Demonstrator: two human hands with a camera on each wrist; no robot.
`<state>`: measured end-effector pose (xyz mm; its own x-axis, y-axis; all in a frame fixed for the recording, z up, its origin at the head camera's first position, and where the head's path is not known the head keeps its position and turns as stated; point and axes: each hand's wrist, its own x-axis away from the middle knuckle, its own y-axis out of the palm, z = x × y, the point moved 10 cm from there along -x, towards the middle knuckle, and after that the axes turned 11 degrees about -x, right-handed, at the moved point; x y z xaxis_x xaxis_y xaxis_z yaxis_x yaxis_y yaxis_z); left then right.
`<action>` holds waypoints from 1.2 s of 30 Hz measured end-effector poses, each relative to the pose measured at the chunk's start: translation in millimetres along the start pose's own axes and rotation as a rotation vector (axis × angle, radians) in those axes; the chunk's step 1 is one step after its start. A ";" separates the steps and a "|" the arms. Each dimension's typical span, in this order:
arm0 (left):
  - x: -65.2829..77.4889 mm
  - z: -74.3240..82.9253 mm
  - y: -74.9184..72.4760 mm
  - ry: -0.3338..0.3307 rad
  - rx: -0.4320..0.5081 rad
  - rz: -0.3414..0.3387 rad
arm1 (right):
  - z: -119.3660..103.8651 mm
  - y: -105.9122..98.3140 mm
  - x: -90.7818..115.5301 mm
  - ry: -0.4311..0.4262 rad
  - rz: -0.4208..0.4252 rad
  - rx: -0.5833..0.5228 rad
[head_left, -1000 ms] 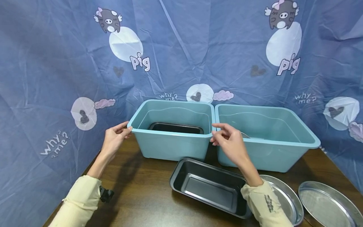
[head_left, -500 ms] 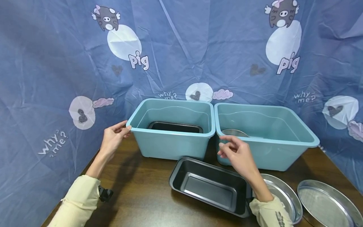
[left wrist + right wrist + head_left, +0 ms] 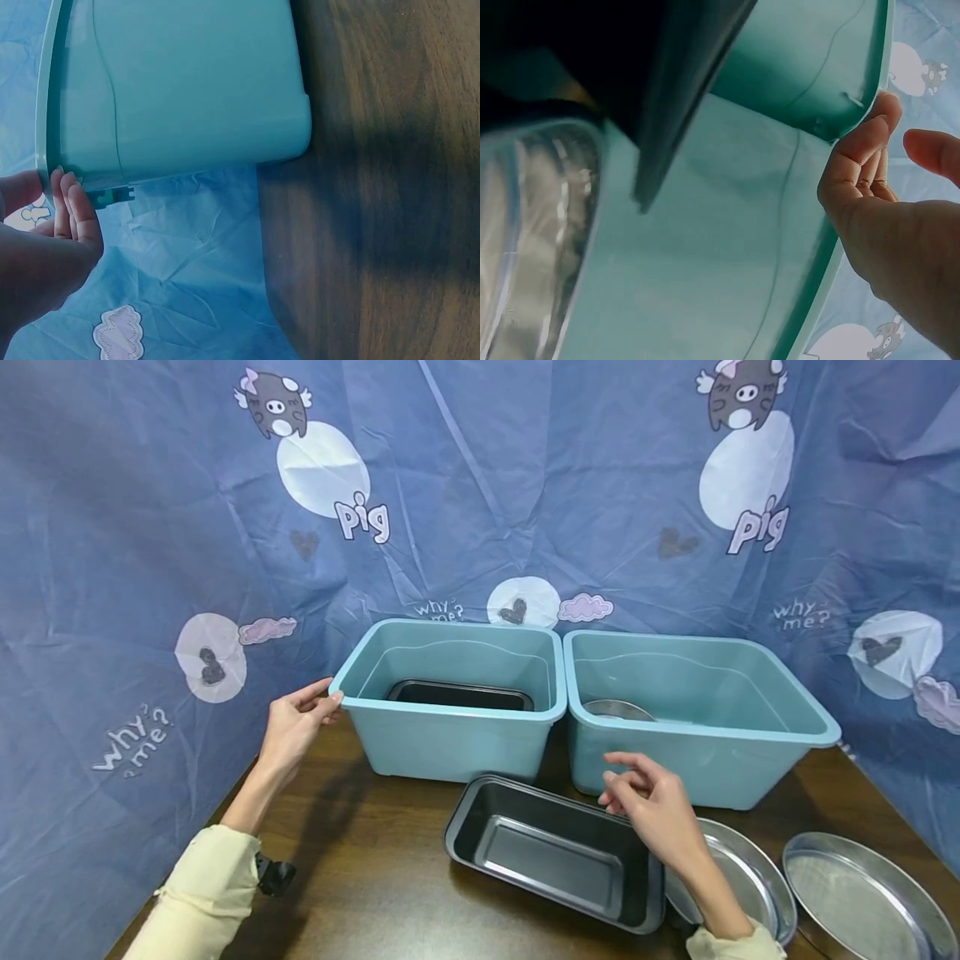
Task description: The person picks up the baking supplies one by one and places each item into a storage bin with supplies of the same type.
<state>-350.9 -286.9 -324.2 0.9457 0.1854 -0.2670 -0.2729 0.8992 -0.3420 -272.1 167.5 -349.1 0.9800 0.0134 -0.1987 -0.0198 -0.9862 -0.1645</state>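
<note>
Fingers [image 3: 87, 215] of the left hand [image 3: 291, 731] clamp the left tub [image 3: 450, 743]; right hand [image 3: 663, 818], thumb apart, hovers empty by the pan [image 3: 551, 853]; one hard tug could ram tub into pan!

Blue pig-print fabric [image 3: 480, 485] behind a wooden table [image 3: 360, 877] shows a curtained-off nook.

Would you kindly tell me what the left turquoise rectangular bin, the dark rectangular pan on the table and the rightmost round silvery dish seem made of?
Turquoise rectangular bin: likely satin plastic, with rounded corners. Dark rectangular pan: probably coated metal, from its soft sheen. Round silvery dish: apparently bare metal, shiny-rimmed.
</note>
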 end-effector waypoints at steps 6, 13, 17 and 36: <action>0.1 0.7 -1.3 0.000 0.008 0.003 | 7.7 -6.9 8.5 0.016 0.018 -0.025; 0.1 -0.1 -2.3 0.000 0.009 0.003 | 11.8 -14.8 18.7 -0.008 0.057 -0.010; 0.1 -0.4 -2.3 0.001 0.007 0.005 | 17.4 -19.3 24.9 0.021 0.077 0.004; -1.1 -2.9 0.1 0.000 0.027 0.010 | 37.6 -47.2 58.5 0.093 0.167 0.096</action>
<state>-352.5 -288.2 -326.5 0.9428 0.1946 -0.2708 -0.2778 0.9074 -0.3152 -221.3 221.0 -389.2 0.9755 -0.1683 -0.1418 -0.1977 -0.9531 -0.2291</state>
